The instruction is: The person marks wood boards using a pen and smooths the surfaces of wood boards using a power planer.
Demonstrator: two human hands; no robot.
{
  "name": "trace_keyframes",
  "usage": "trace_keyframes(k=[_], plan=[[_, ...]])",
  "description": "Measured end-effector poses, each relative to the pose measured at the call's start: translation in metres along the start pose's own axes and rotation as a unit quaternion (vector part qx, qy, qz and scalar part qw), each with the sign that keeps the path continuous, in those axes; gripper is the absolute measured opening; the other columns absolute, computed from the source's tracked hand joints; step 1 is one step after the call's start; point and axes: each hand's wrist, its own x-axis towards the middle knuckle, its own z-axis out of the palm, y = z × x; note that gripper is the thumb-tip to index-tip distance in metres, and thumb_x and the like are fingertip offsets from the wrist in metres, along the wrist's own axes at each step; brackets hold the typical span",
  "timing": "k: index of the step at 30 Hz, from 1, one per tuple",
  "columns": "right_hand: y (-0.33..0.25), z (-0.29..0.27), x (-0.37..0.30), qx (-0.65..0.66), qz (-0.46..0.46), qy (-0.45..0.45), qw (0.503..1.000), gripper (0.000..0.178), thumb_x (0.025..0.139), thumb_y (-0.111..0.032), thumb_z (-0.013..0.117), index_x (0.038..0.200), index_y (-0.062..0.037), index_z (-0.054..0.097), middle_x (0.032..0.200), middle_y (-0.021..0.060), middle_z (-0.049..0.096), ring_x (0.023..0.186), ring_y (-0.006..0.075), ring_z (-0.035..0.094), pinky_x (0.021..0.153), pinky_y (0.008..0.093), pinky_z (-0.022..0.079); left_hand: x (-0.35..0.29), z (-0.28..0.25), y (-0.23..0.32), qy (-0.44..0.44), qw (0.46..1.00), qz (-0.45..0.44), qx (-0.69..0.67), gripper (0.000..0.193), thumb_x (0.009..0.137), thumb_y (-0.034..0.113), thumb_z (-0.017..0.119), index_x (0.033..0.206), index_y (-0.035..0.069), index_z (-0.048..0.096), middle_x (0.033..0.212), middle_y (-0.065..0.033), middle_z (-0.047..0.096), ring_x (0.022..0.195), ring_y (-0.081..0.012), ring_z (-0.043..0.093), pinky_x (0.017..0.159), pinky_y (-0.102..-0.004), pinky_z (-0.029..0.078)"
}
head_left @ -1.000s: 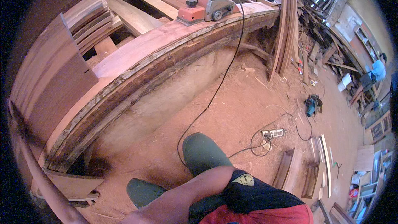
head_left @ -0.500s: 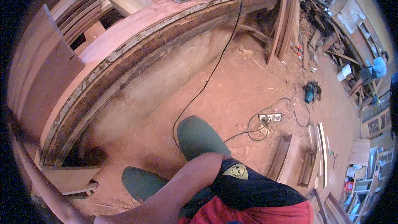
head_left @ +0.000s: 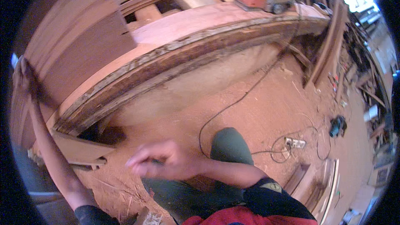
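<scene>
At the far left my left hand (head_left: 25, 75) is closed at the outer edge of a wide reddish-brown wooden board (head_left: 89, 37); its fingers are dim there. The board rests over the left end of a curved wooden workbench (head_left: 183, 27). My right hand (head_left: 164, 160) is in front of my body, above my knees, blurred by motion. Its fingers are curled in, and anything inside them is too smeared to make out. A red and grey electric planer (head_left: 262, 0) sits on the far part of the bench, away from both hands.
The planer's dark cable (head_left: 246, 93) droops to the dusty floor, near a white power strip (head_left: 295, 143). A teal power tool (head_left: 337, 126) lies farther right. Planks (head_left: 327, 46) lean at the bench's right end. Wooden frame pieces (head_left: 310, 179) lie at lower right.
My right hand has come up from the lower left to in front of my body. My left hand now shows at the board. The view has shifted, so the bench sits farther right.
</scene>
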Motion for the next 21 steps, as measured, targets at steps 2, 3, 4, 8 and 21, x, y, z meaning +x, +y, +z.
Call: trace_keyframes(k=[2,3,4,8,21], plan=[[0.026,-0.023,-0.016,0.014,0.170,0.087,0.981,0.019,0.098,-0.015,0.065,0.112,-0.0019,0.071,0.099,0.0079,0.072,0.089,0.0123,0.068,0.077,0.0285,0.056,-0.010,-0.010,0.020,-0.007,1.000,-0.020,0.013,0.049,0.104,0.043,0.045,0.123,0.004,0.068,0.124,-0.0184,0.068,0.121,-0.0340,0.059,0.104,-0.0394,0.043],[0.026,-0.031,-0.014,0.019,0.207,0.124,0.970,0.019,0.099,-0.014,0.065,0.112,-0.0013,0.071,0.099,0.0072,0.071,0.087,0.0115,0.068,0.076,0.0271,0.055,-0.010,-0.018,0.032,0.017,0.999,0.001,0.027,0.047,0.104,0.041,0.045,0.123,0.005,0.068,0.123,-0.0179,0.068,0.117,-0.0344,0.060,0.103,-0.0398,0.044],[0.026,-0.040,-0.013,0.020,0.249,0.167,0.954,0.019,0.099,-0.014,0.064,0.112,-0.0007,0.071,0.098,0.0065,0.071,0.086,0.0108,0.068,0.074,0.0257,0.055,-0.013,-0.020,0.048,0.040,0.998,0.019,0.037,0.044,0.104,0.039,0.046,0.123,0.005,0.068,0.121,-0.0174,0.068,0.114,-0.0347,0.061,0.101,-0.0401,0.044],[0.016,-0.076,0.015,-0.062,0.197,0.170,0.964,0.019,0.100,-0.014,0.063,0.111,0.0001,0.070,0.094,0.0062,0.070,0.081,0.0108,0.066,0.069,0.0258,0.055,-0.008,-0.030,0.029,0.082,0.988,0.115,0.059,0.038,0.105,0.032,0.046,0.121,0.005,0.068,0.119,-0.0155,0.069,0.111,-0.0344,0.062,0.099,-0.0409,0.045],[-0.087,-0.056,-0.029,-0.218,0.374,0.212,0.876,0.021,0.099,-0.019,0.066,0.110,-0.0015,0.071,0.088,0.0047,0.071,0.076,0.0088,0.065,0.067,0.0236,0.053,-0.059,-0.062,0.058,-0.009,1.000,0.010,-0.003,0.054,0.103,0.052,0.043,0.119,0.004,0.063,0.121,-0.0168,0.064,0.115,-0.0390,0.056,0.107,-0.0561,0.035]])
